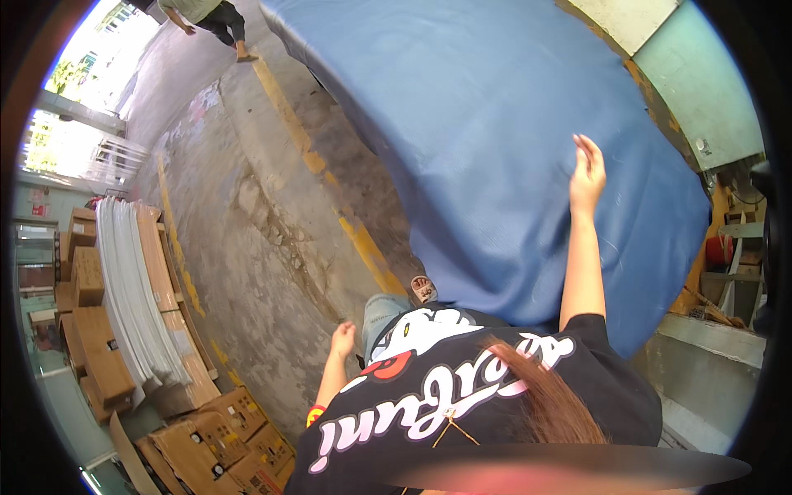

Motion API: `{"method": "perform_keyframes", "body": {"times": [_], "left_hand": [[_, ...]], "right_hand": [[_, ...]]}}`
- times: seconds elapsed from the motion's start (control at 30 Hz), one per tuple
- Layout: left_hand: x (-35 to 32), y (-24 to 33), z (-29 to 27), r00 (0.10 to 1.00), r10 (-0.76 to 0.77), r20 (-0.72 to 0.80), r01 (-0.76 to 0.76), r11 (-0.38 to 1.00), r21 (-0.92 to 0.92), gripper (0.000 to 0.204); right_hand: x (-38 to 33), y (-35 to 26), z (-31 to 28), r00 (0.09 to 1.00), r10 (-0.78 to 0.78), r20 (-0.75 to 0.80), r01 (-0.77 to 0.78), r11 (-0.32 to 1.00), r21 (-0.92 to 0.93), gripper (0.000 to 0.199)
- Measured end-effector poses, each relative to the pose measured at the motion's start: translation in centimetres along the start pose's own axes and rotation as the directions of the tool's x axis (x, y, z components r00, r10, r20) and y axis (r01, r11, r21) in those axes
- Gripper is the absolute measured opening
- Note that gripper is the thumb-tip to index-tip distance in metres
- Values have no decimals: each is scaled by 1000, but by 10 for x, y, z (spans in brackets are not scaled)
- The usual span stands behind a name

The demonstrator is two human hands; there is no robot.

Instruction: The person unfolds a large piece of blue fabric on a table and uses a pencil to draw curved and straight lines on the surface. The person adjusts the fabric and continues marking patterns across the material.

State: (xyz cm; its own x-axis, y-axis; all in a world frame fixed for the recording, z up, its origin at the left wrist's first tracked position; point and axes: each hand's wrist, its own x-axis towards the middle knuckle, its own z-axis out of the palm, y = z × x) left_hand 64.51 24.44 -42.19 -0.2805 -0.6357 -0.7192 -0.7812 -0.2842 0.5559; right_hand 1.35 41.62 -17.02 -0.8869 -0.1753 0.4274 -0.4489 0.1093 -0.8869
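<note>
A large blue sheet [495, 99], smooth with soft folds, covers something long in front of me and to my right; what lies under it is hidden. My right hand [587, 173] is stretched out over the sheet, fingers extended and slightly bent, holding nothing. Whether it touches the sheet I cannot tell. Down at my left side, beside my leg, my left hand [343, 339] is loosely curled above the floor, with nothing visible in it.
Brown cardboard boxes [210, 437] and a stack of long white sheets [136, 289] stand on the left. Yellow lines [363, 247] cross the worn concrete floor [247, 272]. A person [216, 21] walks at the far left. Pale green panels [701, 74] stand at the right.
</note>
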Motion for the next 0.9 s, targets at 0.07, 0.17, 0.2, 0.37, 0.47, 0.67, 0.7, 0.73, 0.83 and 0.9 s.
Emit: {"method": "perform_keyframes", "body": {"times": [0.07,0.17,0.2,0.37,0.47,0.67,0.7,0.73,0.83,0.9], "left_hand": [[36,51,-33,1000,-2,-14,1,999,-38,40],[94,120,-79,1000,9,-6,-9,997,-83,39],[115,141,-94,999,36,-4,-36,994,-104,38],[212,252,-168,999,43,-7,-43,958,-283,40],[263,345,-212,983,180,-38,-184,941,-285,43],[344,566,-275,764,633,-125,-645,749,-152,40],[355,601,-279,704,695,-147,-710,692,-127,38],[367,633,-282,672,722,-162,-740,660,-128,33],[397,714,-287,585,786,-199,-810,577,-102,26],[416,753,-284,522,831,-194,-852,516,-83,23]], "right_hand": [[24,1,67,999,25,48,-23,999,-50,26],[41,10,151,984,169,58,-128,893,-430,37],[41,14,167,991,115,68,-42,749,-661,39],[40,29,175,995,95,5,-48,542,-839,44],[38,29,166,994,97,56,-3,522,-853,44],[35,23,165,982,106,-154,-186,482,-856,43],[35,23,165,978,110,-177,-208,480,-852,42],[35,23,165,977,108,-185,-214,483,-849,41],[33,22,163,976,81,-204,-218,468,-857,40],[32,22,165,952,105,-289,-305,426,-852,41]]}}
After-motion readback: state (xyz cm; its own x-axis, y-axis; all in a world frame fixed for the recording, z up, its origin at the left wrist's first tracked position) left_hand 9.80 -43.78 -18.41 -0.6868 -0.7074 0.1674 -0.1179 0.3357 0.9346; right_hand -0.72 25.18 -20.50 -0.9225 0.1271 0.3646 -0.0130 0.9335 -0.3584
